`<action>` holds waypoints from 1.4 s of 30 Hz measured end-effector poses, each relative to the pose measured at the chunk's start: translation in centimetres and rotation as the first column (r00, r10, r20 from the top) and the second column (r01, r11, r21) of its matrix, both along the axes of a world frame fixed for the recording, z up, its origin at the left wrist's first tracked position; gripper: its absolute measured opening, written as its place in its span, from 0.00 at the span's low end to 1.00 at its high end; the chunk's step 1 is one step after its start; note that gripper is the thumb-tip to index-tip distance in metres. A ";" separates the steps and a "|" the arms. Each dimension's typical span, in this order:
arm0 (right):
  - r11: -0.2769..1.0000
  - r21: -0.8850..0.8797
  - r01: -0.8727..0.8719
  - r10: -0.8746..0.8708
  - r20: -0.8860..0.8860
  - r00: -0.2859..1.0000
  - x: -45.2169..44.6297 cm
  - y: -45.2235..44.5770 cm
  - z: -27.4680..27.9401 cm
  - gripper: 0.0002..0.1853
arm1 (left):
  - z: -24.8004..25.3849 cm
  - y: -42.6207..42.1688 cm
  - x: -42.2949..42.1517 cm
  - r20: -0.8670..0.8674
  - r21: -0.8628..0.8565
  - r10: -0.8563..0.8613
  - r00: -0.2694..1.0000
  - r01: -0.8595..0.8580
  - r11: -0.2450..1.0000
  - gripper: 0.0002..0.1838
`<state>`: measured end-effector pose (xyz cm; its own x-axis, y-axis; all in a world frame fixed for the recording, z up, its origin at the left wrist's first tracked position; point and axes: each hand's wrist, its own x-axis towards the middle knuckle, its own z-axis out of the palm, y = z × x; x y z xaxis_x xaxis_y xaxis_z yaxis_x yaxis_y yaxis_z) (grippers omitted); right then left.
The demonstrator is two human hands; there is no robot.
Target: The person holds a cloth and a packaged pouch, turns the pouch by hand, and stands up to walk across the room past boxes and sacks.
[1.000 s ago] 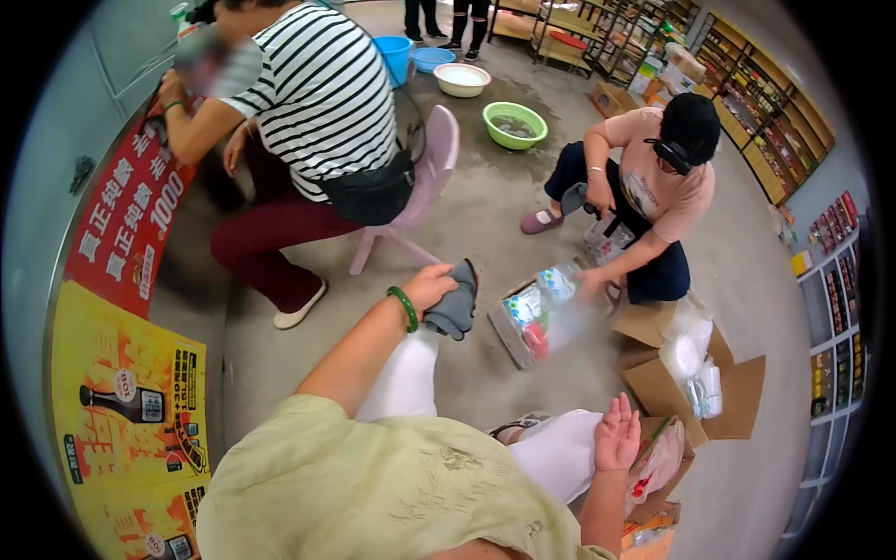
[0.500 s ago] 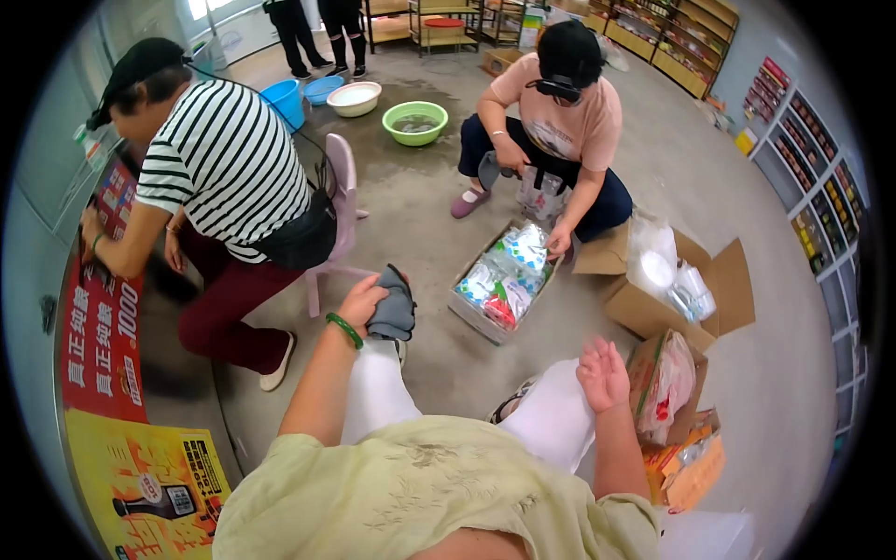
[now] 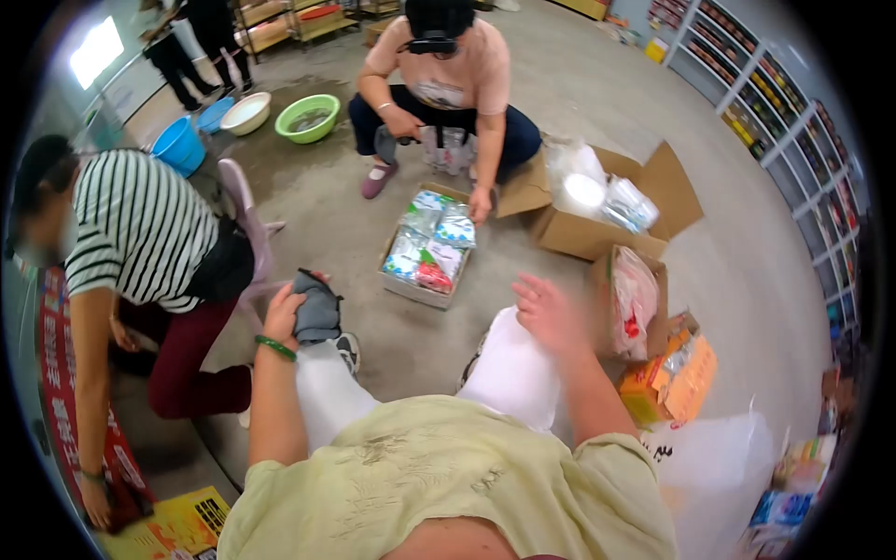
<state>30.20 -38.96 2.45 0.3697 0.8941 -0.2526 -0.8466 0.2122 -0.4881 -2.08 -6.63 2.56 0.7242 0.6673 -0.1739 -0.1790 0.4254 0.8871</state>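
Observation:
My left hand (image 3: 285, 317), with a green bangle at the wrist, is closed on a folded grey cloth (image 3: 318, 310) with dark edging, held above my left knee. My right hand (image 3: 549, 315) is raised over my right knee, partly smeared by motion. Its fingers are apart and nothing shows in them. On the floor ahead, a shallow carton (image 3: 417, 294) holds several blue-and-white packets (image 3: 408, 258) and one with red on it. A squatting co-worker in a pink shirt (image 3: 471, 70) has one hand (image 3: 481, 203) at the carton's edge.
An open cardboard box (image 3: 581, 233), a box with a plastic bag (image 3: 637, 303) and an orange box (image 3: 667, 378) stand to my right. At left, a person in a striped shirt (image 3: 145, 219) bends beside a chair (image 3: 245, 201). Basins, including a green one (image 3: 308, 119), lie beyond.
My view has swung right, so the scene sits further left. My right hand has moved inward over my knee. The striped-shirt person's arm now reaches lower. The grey cloth stays in my left hand.

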 end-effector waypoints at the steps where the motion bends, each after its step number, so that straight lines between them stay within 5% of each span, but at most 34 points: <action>1: 1.000 -0.002 0.030 -0.030 0.000 1.000 0.0 0.1 -0.1 0.21 | -1.2 0.7 -0.2 0.016 -0.025 0.007 1.000 -0.006 1.000 0.21; 18: 0.997 0.074 -0.036 0.036 0.011 0.999 0.2 -0.5 -0.8 0.22 | 1.2 -1.4 -0.5 0.046 -0.078 0.101 0.994 -0.097 0.992 0.15; 28: 0.998 -0.028 0.065 -0.063 0.055 0.996 0.0 -0.1 -1.4 0.21 | -5.5 2.6 -1.5 0.095 -0.121 0.100 0.990 -0.088 0.989 0.19; 33: 1.000 0.013 -0.013 0.013 -0.016 1.000 0.2 0.1 -0.6 0.21 | -0.6 -0.1 -1.0 0.045 -0.149 0.125 0.991 -0.117 0.982 0.18; 42: 1.000 -0.012 0.020 -0.020 -0.015 1.000 0.3 0.2 -0.4 0.22 | 0.5 -0.6 -1.2 0.139 -0.173 0.097 0.985 -0.072 0.982 0.17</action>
